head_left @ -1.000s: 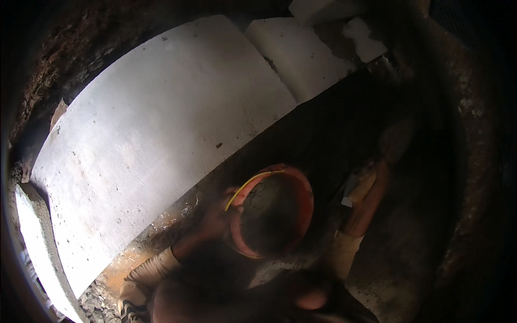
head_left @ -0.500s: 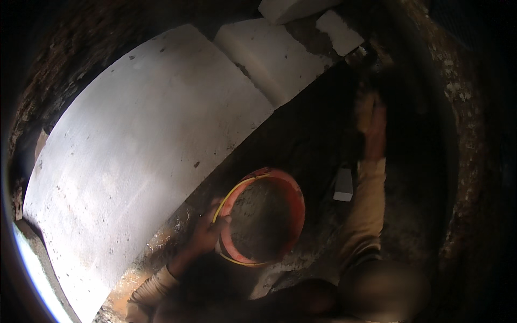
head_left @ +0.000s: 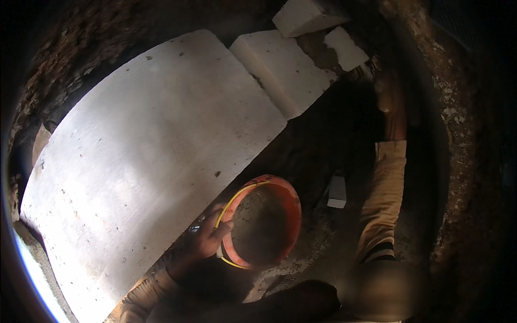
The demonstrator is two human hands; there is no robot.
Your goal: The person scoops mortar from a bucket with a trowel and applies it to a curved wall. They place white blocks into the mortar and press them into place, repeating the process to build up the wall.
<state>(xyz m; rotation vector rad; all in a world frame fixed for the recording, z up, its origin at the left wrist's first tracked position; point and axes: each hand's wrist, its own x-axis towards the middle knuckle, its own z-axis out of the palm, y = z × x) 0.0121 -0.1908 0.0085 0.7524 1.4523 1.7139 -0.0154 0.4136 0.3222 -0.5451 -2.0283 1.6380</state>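
An orange-red bucket (head_left: 293, 207) with a yellow wire handle stands near the middle, with grey wet mortar (head_left: 258, 220) inside. My left hand (head_left: 211, 237) grips its left rim, thumb over the edge. Farther off at the upper right, my right hand (head_left: 389, 97) is closed, dim and partly in shadow. It seems to hold a trowel (head_left: 367, 70), whose shiny blade is hard to make out. That blade is at the end of the white block wall, beside a broken white block piece (head_left: 347, 49). Grey mortar (head_left: 318, 48) lies on the wall next to this piece.
A large pale block surface (head_left: 145, 145) fills the left. Beyond it sit another white block (head_left: 288, 70) and a tilted one (head_left: 307, 19). A small block offcut (head_left: 337, 191) lies on the dark ground. A rough earth wall (head_left: 455, 134) curves along the right.
My right hand has shifted slightly right in the picture, staying by the far wall end. My left hand keeps its hold on the bucket rim. The view has moved a little.
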